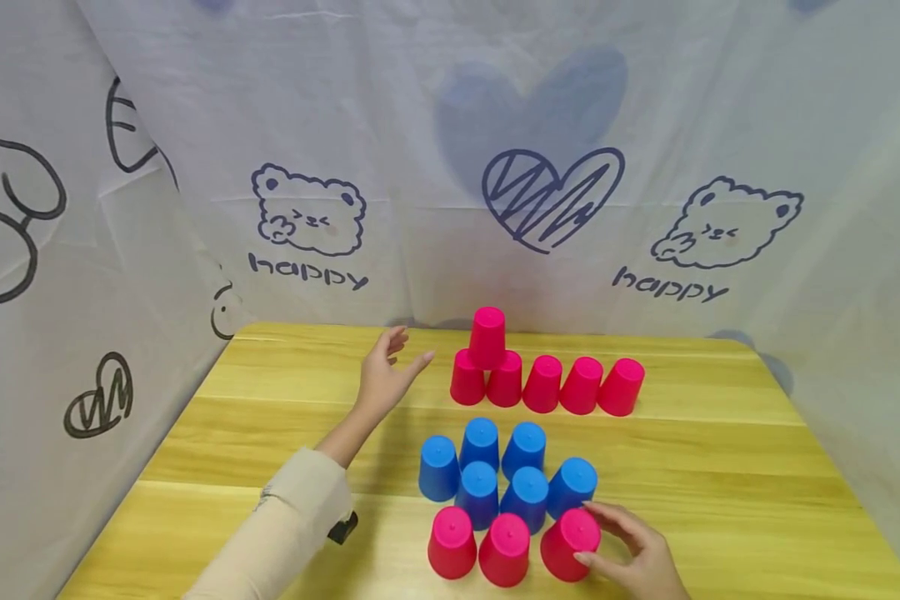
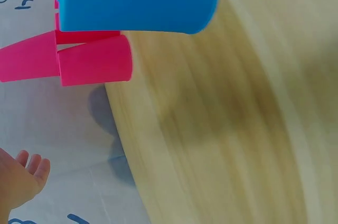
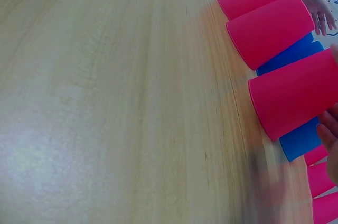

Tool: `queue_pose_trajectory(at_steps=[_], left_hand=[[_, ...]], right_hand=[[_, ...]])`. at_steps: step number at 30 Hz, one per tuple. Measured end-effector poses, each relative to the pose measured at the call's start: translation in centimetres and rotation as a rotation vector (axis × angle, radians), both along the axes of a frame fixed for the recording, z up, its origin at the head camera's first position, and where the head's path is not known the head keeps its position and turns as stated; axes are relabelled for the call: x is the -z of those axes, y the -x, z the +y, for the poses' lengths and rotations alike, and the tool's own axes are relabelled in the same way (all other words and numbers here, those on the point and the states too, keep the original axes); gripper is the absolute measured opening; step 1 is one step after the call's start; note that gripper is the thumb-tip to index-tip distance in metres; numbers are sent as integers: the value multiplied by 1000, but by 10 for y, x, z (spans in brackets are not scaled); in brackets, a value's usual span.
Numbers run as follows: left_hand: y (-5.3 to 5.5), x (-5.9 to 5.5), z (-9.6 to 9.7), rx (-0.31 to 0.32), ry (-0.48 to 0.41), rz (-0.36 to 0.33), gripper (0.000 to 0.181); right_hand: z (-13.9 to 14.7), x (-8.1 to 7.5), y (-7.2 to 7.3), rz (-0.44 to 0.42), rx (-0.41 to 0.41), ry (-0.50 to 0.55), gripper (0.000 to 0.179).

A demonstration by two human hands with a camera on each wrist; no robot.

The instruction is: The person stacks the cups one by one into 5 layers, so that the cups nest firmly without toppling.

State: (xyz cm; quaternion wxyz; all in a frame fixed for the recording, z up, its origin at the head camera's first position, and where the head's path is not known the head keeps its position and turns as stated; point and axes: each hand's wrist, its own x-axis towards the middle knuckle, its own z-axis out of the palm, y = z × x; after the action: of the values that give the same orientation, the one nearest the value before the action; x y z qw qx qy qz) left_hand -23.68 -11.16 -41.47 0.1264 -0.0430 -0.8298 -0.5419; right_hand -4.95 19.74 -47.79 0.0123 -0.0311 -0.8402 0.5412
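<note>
At the front right of the cups, my right hand (image 1: 633,554) holds an upside-down pink cup (image 1: 568,546) between thumb and fingers; the right wrist view shows the same pink cup (image 3: 296,94) with fingers (image 3: 328,134) at its side. Two more pink cups, a left one (image 1: 452,543) and a middle one (image 1: 504,550), stand to its left. My left hand (image 1: 386,375) hovers with fingers spread and nothing in it, left of the back row. There, one pink cup (image 1: 487,337) rests on top of two neighbouring pink cups, the left one (image 1: 467,379) and the right one (image 1: 506,382).
Several upside-down blue cups (image 1: 525,500) stand between the front and back pink cups. The back row continues right to an end pink cup (image 1: 622,387). Behind the wooden table (image 1: 720,467) hangs a printed white cloth (image 1: 420,167).
</note>
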Motion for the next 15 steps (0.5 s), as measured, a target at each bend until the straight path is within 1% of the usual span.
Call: queue_pose_trajectory(at_steps=[5, 10, 15], left_hand=[[-13, 8, -9, 24, -7, 8, 59], [-24, 16, -16, 49, 4, 28, 55], [-33, 20, -21, 59, -1, 57, 49]], right_hand=[[1, 2, 1, -66, -15, 18, 51], [2, 3, 3, -133, -26, 17, 52], [2, 3, 4, -163, -31, 14, 53]])
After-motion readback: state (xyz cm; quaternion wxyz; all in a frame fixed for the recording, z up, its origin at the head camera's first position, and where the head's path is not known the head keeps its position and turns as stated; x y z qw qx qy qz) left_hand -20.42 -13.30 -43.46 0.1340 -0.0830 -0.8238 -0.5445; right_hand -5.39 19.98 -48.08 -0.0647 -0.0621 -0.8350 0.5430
